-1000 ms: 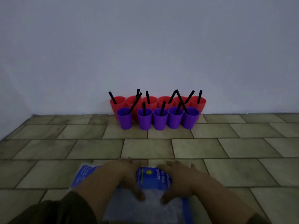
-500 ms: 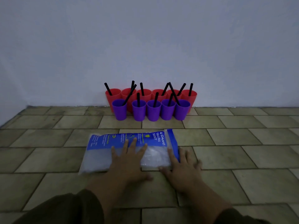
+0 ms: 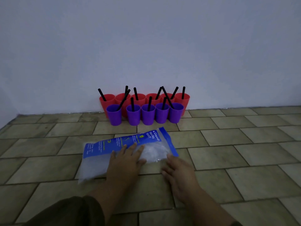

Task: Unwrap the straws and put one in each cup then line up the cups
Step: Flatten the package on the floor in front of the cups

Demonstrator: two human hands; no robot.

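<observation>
Two rows of cups stand against the wall: several red cups (image 3: 107, 99) behind and several purple cups (image 3: 147, 114) in front, each with a black straw (image 3: 149, 103) sticking out. A clear plastic bag with a blue printed label (image 3: 127, 149) lies flat on the tiled floor in front of them. My left hand (image 3: 124, 160) lies flat on the bag with straight fingers. My right hand (image 3: 177, 173) rests flat on the floor at the bag's right end, fingertips touching its edge.
The floor is beige rectangular tiles (image 3: 244, 154). A plain pale wall (image 3: 146, 46) rises directly behind the cups, and a second wall meets it at the far left corner. My dark sleeve (image 3: 70, 211) shows at the bottom left.
The bag slid forward toward the cups and its right end swung farther away. Both hands went from curled on the bag to lying flat; the right one now rests beside it.
</observation>
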